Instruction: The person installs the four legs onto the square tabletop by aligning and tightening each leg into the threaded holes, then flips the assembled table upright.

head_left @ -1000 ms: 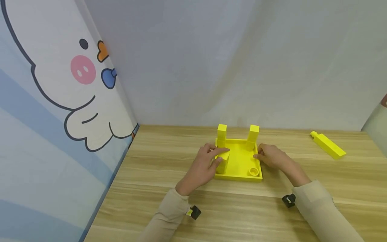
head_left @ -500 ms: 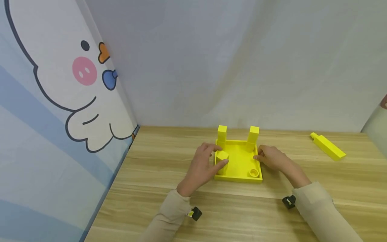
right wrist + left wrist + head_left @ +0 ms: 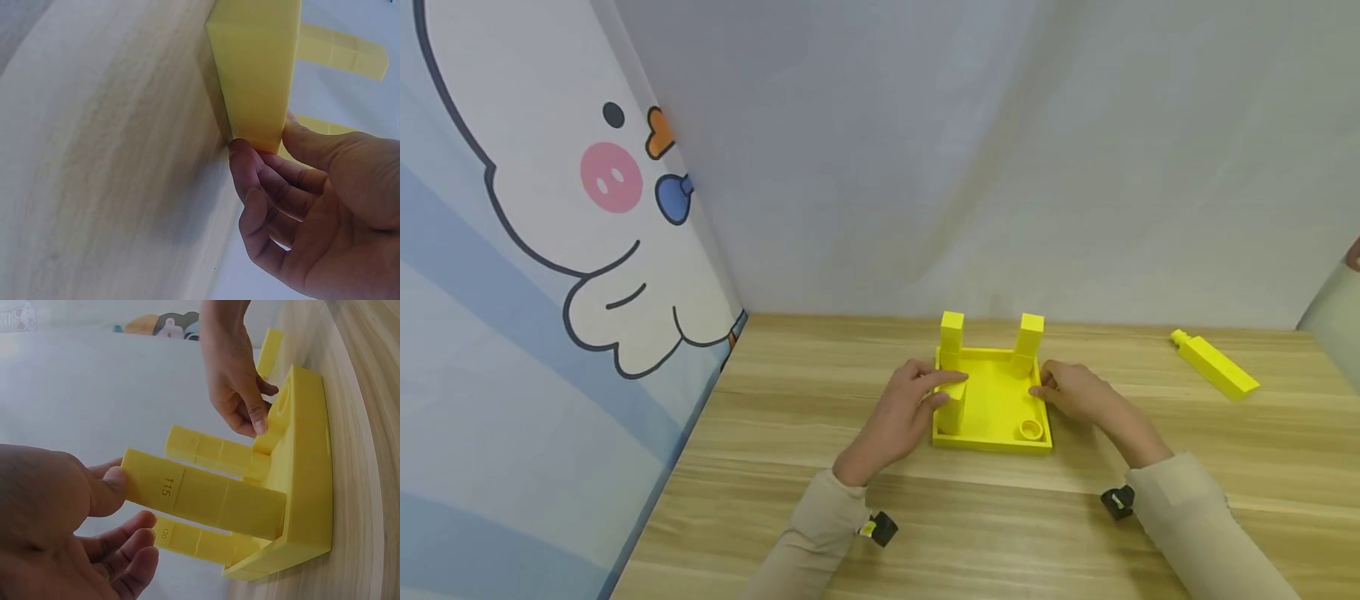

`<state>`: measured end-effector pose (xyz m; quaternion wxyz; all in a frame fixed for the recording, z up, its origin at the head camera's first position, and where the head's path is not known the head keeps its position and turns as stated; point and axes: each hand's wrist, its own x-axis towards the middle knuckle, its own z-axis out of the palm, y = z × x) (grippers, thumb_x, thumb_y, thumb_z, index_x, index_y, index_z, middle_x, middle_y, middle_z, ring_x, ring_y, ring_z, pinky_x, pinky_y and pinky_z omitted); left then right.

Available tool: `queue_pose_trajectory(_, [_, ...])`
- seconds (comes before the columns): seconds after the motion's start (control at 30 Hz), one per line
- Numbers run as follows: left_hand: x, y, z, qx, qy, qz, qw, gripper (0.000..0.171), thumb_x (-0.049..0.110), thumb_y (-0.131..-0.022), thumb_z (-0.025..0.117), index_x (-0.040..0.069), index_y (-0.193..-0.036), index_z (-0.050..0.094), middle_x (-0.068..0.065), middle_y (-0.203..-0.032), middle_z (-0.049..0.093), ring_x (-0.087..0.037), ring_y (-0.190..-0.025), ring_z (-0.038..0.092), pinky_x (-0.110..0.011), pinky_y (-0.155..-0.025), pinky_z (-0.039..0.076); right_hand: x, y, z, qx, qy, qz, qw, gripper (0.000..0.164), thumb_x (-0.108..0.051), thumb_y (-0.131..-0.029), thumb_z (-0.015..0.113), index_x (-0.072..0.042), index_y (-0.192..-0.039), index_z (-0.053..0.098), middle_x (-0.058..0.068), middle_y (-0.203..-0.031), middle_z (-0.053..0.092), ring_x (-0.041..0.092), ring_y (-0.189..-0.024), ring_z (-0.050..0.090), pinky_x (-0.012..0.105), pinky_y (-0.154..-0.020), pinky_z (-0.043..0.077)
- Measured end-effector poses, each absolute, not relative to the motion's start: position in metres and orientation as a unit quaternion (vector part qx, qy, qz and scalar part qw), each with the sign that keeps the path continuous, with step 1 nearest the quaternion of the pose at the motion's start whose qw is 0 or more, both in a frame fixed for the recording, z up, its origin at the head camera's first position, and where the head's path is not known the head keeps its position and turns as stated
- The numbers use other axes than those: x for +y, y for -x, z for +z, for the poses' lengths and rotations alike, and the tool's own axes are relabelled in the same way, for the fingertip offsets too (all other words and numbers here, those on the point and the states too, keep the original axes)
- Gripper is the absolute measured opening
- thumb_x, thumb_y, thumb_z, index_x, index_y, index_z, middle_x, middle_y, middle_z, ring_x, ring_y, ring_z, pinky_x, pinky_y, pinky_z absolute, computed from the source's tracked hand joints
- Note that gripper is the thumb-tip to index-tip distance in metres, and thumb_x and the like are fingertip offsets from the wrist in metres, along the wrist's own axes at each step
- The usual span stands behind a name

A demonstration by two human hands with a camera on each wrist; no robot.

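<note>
A shallow yellow square tray point(image 3: 992, 445) lies on the table with upright square posts at three corners. My left hand point(image 3: 887, 421) pinches the top of the near-left post point(image 3: 206, 494), marked 115, between thumb and index finger. Its other fingers stand off the post in the left wrist view. Behind it rise the back-left post point(image 3: 952, 333), marked 120, and the back-right post point(image 3: 1029, 335). The near-right corner has a round raised socket point(image 3: 1030, 430) with no post in it. My right hand point(image 3: 1078, 392) grips the tray's right wall, thumb at the rim and fingertips low outside.
A loose yellow post point(image 3: 1219, 367) with a threaded end lies on the wooden table point(image 3: 1000, 525) at the right. A grey cloth wall point(image 3: 880, 167) closes off the back, and a cartoon-printed panel point(image 3: 550, 317) runs along the left edge.
My left fingers spread around the near-left post's top half a second ago, and the index finger now lies across it again. The post's top has turned. The right hand stays put on the tray.
</note>
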<state>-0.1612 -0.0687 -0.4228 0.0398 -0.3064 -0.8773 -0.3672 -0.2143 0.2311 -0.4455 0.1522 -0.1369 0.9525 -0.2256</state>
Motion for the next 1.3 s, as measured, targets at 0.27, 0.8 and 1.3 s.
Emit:
queue_pose_trajectory(0.27, [-0.0672,0.1629,-0.4237,-0.872,0.271,-0.409,0.003,0.035,0.02,-0.109,0.047,0.016,-0.141,0.061,-0.012,-0.122,0.057,-0.023,-0.103,0.052,-0.034,-0.091,0.047,0.2309,0.2136,-0.4458,0.952,0.138,-0.225,0.152,0.025,-0.019,-0.103,0.059,0.006,-0.103,0.059,0.019,-0.095,0.069,0.022,-0.078,0.056,0.035,-0.071,0.049])
queue_pose_trajectory(0.8, [-0.0692,0.1566,-0.4209,-0.874,0.268,-0.404,0.026,0.037,0.024,-0.102,0.06,0.011,-0.137,0.062,-0.017,-0.125,0.059,-0.033,-0.114,0.055,-0.043,-0.095,0.048,0.2285,0.21,-0.442,0.955,0.121,-0.22,0.16,0.026,-0.02,-0.104,0.058,0.005,-0.106,0.058,0.018,-0.096,0.067,0.021,-0.079,0.055,0.032,-0.071,0.047])
queue_pose_trajectory(1.3, [-0.0668,0.1594,-0.4199,-0.884,0.283,-0.369,0.043,0.032,0.01,-0.103,0.056,0.015,-0.134,0.064,-0.01,-0.104,0.055,-0.018,-0.089,0.045,-0.027,-0.081,0.043,0.2288,0.2091,-0.4408,0.955,0.124,-0.217,0.16,0.026,-0.021,-0.104,0.058,0.006,-0.105,0.058,0.016,-0.092,0.066,0.021,-0.077,0.054,0.032,-0.069,0.046])
